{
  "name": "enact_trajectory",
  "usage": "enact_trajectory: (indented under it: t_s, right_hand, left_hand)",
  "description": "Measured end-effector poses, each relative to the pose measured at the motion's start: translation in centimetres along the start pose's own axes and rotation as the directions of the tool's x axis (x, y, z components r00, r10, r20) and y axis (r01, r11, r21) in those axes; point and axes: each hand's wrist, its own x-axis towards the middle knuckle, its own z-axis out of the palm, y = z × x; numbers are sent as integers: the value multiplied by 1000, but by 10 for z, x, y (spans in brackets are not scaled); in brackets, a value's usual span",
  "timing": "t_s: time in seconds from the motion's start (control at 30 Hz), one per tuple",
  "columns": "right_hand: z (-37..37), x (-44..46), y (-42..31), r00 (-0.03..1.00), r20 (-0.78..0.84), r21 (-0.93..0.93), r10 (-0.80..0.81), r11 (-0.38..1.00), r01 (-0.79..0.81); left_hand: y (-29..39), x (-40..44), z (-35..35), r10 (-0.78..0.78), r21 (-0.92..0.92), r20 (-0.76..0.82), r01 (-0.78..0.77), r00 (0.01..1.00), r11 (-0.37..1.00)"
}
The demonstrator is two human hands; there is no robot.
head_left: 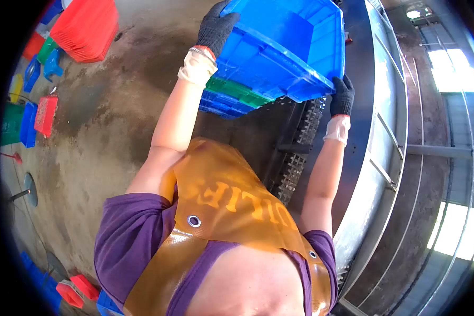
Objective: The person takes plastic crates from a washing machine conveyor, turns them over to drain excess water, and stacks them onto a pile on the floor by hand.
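A large blue plastic crate point(284, 50) is held out in front of me, tilted, with its open side and inner walls showing. My left hand point(216, 30), in a dark knit glove with a pale cuff underneath, is closed on its left rim. On the lower right corner, my right hand point(343, 95), gloved the same way, grips the rim. Beneath the held crate sits a stack with a green crate point(239, 92) and blue crates point(224, 104). Whether the held crate touches the stack cannot be made out. Part of my left fingers is hidden behind the rim.
A long metal machine point(371, 131) with a toothed chain or belt point(295, 171) runs along my right. On the wet concrete floor point(100, 110) at left stand stacked red baskets point(87, 29), a red crate point(46, 116) and a blue bin point(29, 125). Red pieces point(76, 291) lie lower left.
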Motion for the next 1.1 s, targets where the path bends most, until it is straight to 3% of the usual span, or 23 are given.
enact_trajectory:
  t_s: [0.03,0.07,0.1,0.17,0.27,0.4,0.47,0.5,0.6,0.63,0.67,0.7,0.73,0.77,0.8,0.83,0.87,0.9,0.93,0.97,1.03,1.07,1.1]
  right_hand:
    - [8,8,-1,1000,0,6,-4,1000,4]
    - [13,14,-3,1000,-3,26,17,1000,-17]
    - [16,21,-3,999,-7,47,37,998,-37]
    - [21,34,3,999,-40,90,29,996,-26]
    - [18,48,9,998,-11,28,60,998,-59]
    - [18,36,8,999,2,108,53,993,-53]
    - [14,35,16,998,29,-41,-58,997,59]
    - [12,39,25,999,-28,-23,-28,999,27]
    - [11,38,14,986,-23,-173,-165,972,159]
    - [9,39,23,969,-53,-250,-243,942,222]
    - [9,22,24,921,-45,-454,-387,829,326]
    - [12,6,19,855,-4,-642,-519,657,396]
    - [15,-29,11,892,-46,-487,-449,790,373]
    - [18,-59,3,922,-86,-316,-379,888,335]
    - [4,-81,29,912,-35,-275,-409,881,385]
    - [-11,-101,55,899,17,-229,-438,873,430]
    - [-28,-158,36,903,83,-347,-422,837,423]
    - [-51,-199,51,942,102,-249,-321,908,336]
    - [-84,-238,58,979,100,-497,-178,844,204]
    - [-111,-274,71,993,-103,-512,-63,859,2]
    - [-153,-364,66,893,-443,-443,80,846,-296]
    - [-175,-405,45,755,-653,-352,58,860,-370]
    - [-196,-440,29,597,-802,-266,24,880,-393]
  left_hand:
    - [-4,15,1,-28,-31,12,28,1000,999]
    - [-36,36,6,127,-345,47,-103,991,933]
    - [-34,41,3,133,-344,49,-108,990,933]
    - [-29,50,-3,-127,-143,147,148,981,979]
    - [14,27,-1,-254,-70,97,261,962,963]
    - [9,24,-13,-266,8,219,271,939,963]
    - [-21,36,-5,-163,7,85,163,983,987]
    - [-20,35,-5,-166,-9,115,168,979,986]
    - [-28,35,-9,-293,65,109,288,950,956]
    - [-53,49,-19,-96,128,187,73,978,989]
    - [-63,60,-13,120,149,273,-165,955,975]
    - [-23,47,1,-230,12,140,231,963,973]
    - [-36,42,0,-65,96,96,56,993,994]
    - [-57,26,-16,-163,508,152,65,975,859]
    - [-77,11,-31,-260,888,207,-69,943,455]
    - [-98,-3,-44,-353,966,258,-250,899,69]
    - [-129,-23,-52,-239,929,364,-371,900,15]
    - [-155,-48,-58,42,848,502,-501,864,169]
    - [-178,-64,-51,357,658,593,-690,722,301]
    - [-191,-76,-36,580,444,578,-818,574,366]
    - [-164,-131,52,577,195,519,-744,631,639]
    - [-150,-161,93,574,50,488,-677,658,734]
    - [-161,-186,128,254,357,523,-479,814,802]
